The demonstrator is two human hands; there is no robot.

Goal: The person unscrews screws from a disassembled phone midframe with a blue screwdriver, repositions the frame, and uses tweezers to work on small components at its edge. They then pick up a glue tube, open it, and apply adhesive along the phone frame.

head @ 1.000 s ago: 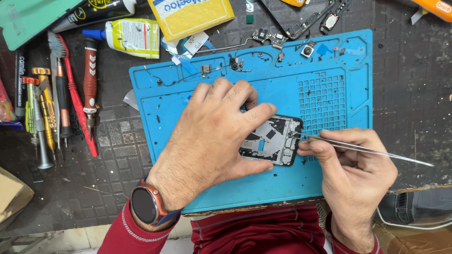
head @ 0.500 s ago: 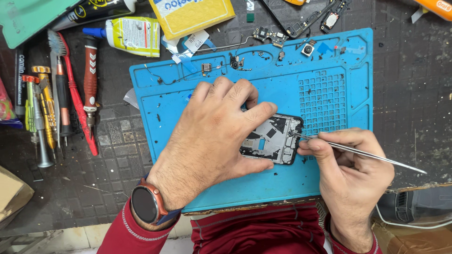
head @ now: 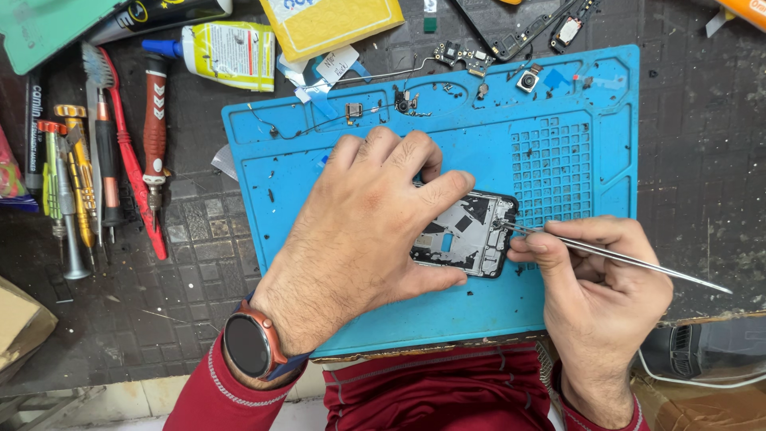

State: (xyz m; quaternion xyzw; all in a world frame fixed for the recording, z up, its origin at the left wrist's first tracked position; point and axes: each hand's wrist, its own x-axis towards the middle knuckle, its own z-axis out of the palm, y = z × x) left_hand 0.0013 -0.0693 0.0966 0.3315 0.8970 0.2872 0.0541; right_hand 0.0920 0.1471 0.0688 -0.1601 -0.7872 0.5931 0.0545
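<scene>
Left hand: your left hand [head: 371, 231] lay flat over the phone [head: 467, 231], fingers curled round its far edge and thumb along the near edge, pinning it to the mat.
Right hand: your right hand [head: 594, 283] pinched thin metal tweezers [head: 614, 257] between thumb and forefinger, the long end trailing off to your right.
Tweezer tips: they met the phone's upper right corner; whether they gripped a part there was too small to tell.
Phone: it sat near the middle of the blue mat [head: 335, 172], back cover off, with metal shields and board exposed; your left hand hid most of its left half.
Done, as I judge it: the phone was already opened and partly stripped. A small camera module [head: 527, 80], a little board [head: 467, 56] and thin cables lay loose along the mat's far edge.
Left, as I judge it: the board and shields were in the frame, so more parts remained to come out, or to go back in; I cannot tell which way you were working.
Tools: screwdrivers [head: 80, 183] lay in a row to the left of the mat, well apart from both hands, untouched.
Other: a glue bottle [head: 219, 54] lay beyond the mat's far left corner.
</scene>
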